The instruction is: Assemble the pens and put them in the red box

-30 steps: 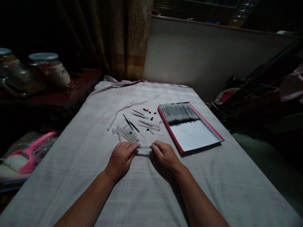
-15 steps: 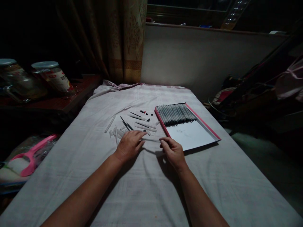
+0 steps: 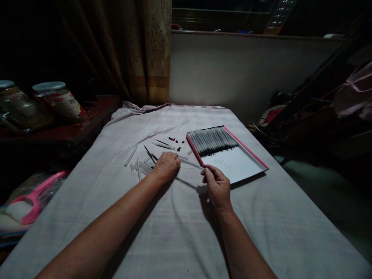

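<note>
My right hand [image 3: 217,186] pinches the near end of a thin, translucent pen barrel [image 3: 192,163] between thumb and fingers. The barrel slants up and left, its far end close to the fingertips of my left hand [image 3: 166,167]. That hand is closed, fingers curled downward over the loose pen parts; whatever it grips is hidden beneath it. Around it lie clear barrels [image 3: 138,169], dark slim pen pieces [image 3: 149,154] and small black caps [image 3: 178,148]. Just beyond my right hand, a shallow pink-edged box [image 3: 249,142] holds a row of black-tipped pens [image 3: 213,141].
A pale checked cloth [image 3: 180,240] covers the table. Small black and red bits [image 3: 173,139] lie farther back. At left, jars [image 3: 59,100] stand on a dark side table, with pink-handled scissors [image 3: 35,199] lower down. A curtain and wall border the far side.
My left hand has shifted away from me over the pen parts, its fingers curling in. The barrel in my right hand now tilts more, and that hand has moved slightly right.
</note>
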`<state>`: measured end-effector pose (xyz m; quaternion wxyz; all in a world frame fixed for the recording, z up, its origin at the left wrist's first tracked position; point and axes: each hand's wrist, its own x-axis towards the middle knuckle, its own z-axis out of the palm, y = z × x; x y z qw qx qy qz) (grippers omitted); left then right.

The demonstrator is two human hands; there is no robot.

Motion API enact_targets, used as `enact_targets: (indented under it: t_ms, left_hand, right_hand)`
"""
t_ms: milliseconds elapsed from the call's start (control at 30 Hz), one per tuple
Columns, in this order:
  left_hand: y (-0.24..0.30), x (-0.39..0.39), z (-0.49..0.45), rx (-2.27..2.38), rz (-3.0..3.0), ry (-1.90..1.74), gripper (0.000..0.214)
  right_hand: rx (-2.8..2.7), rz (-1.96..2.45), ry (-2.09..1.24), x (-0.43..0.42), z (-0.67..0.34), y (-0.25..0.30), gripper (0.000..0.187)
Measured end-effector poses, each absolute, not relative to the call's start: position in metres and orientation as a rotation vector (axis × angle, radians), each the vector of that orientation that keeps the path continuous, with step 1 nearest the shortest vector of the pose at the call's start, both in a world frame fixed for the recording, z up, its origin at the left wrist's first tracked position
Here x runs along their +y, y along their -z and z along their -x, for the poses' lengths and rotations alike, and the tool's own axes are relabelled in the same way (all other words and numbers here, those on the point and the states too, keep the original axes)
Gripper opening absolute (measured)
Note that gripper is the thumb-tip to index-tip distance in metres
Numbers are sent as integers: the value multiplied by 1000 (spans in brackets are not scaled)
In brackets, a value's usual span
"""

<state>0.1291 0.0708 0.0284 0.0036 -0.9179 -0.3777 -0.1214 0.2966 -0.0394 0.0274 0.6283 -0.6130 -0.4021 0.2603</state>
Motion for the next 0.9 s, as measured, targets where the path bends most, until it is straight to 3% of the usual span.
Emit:
enact_targets:
  t_ms: [167,300,400,467,633,900]
  left_hand:
    - [-35,54,-105,-1334,2865,549,25]
    - [-34,33,-83,-2032,2844,1714,22]
    - [-35,18,-72,-2620,2279,2657,28]
    - [-36,10,-68,-2817,1877,2977,28]
    - [-37,1,-63,-3010,1491,3121,22]
    - [-31,-2,-64,-2981,1668,3072,31]
  right_hand:
    - [-854,1382,-608,-40,-296,-28,31]
    - [-916,1378,-688,-44,-288,-30,30]
    - [-1016,1370,-751,-48,-277,-30,27]
    - [-1053,1361,-779,-50,-271,-29,26]
    - [-1106,1376,-806,-52,-264,-26,25]
    - [-1146,1414,-810,-51,-264,-26,26]
